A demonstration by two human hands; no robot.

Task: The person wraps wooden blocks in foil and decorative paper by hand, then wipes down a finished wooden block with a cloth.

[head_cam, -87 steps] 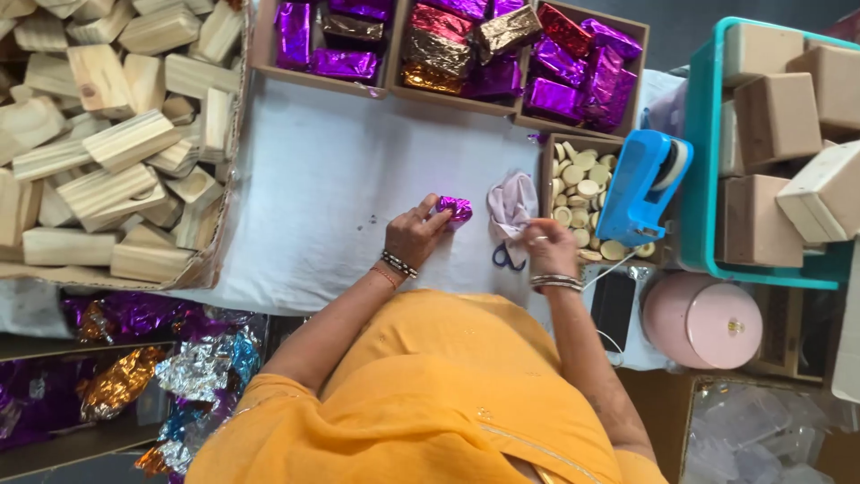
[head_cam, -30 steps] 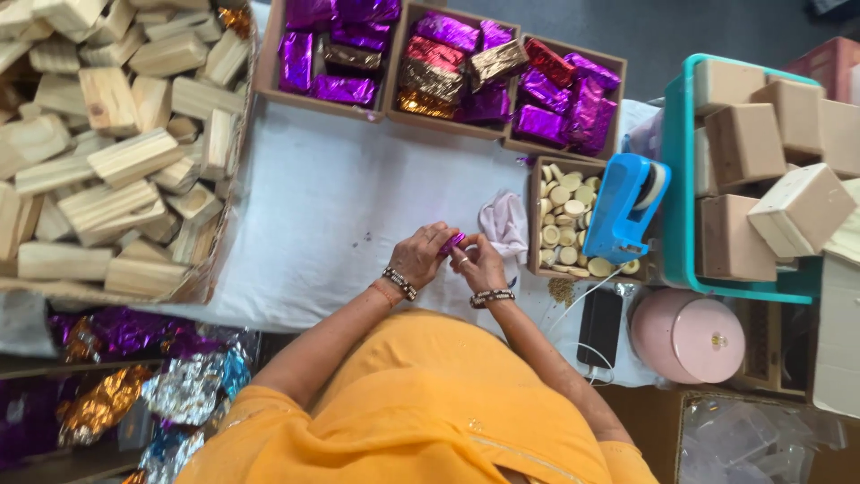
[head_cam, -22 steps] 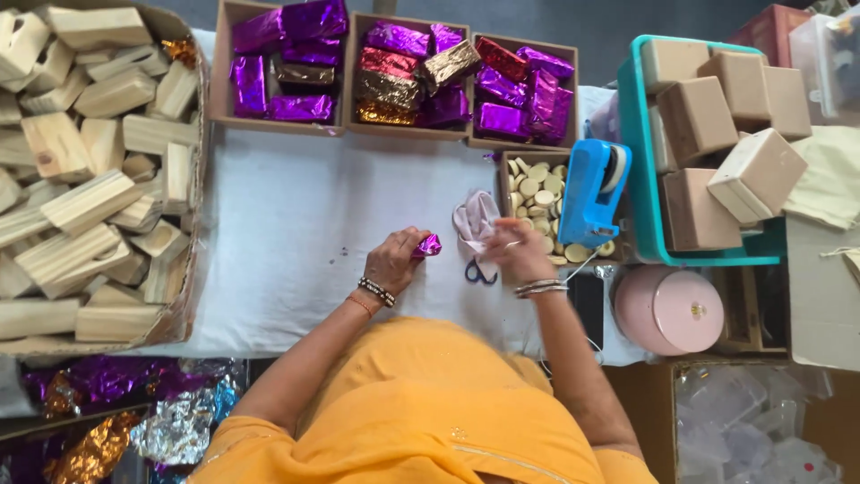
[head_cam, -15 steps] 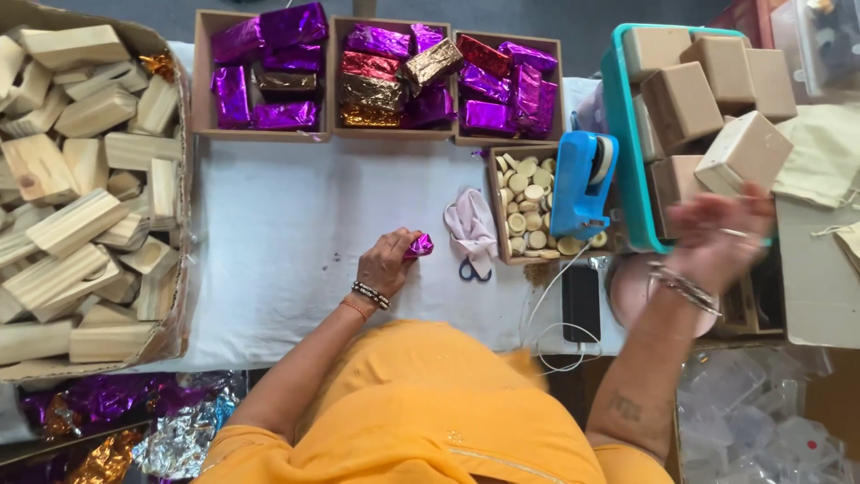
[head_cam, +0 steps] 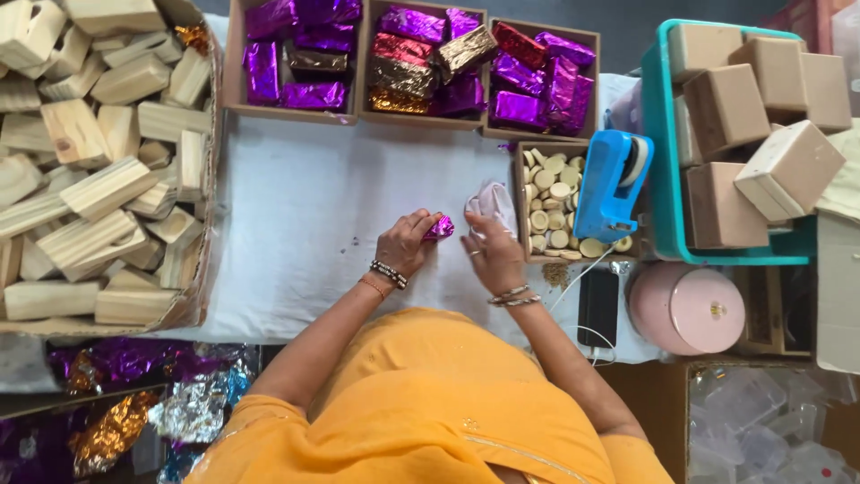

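Over white cloth [head_cam: 296,224], left hand [head_cam: 405,244] fingers pinch purple foil piece [head_cam: 439,228]; right hand [head_cam: 491,255] fingers curl beside it.

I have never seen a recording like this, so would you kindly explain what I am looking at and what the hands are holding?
There is no machine here: a person in an orange garment works with two bare hands, and one camera worn on the head looks straight down. The left hand holds a small purple foil-wrapped piece in its grip. The right hand rests on a pale cloth pouch lying on the white table cover. On the far left lies a pile of plain wooden blocks. Along the top stand cardboard trays of foil-wrapped blocks, mostly purple. To the right are a tray of round wooden discs, a blue tape dispenser, a teal crate of brown boxes and a round pink box.
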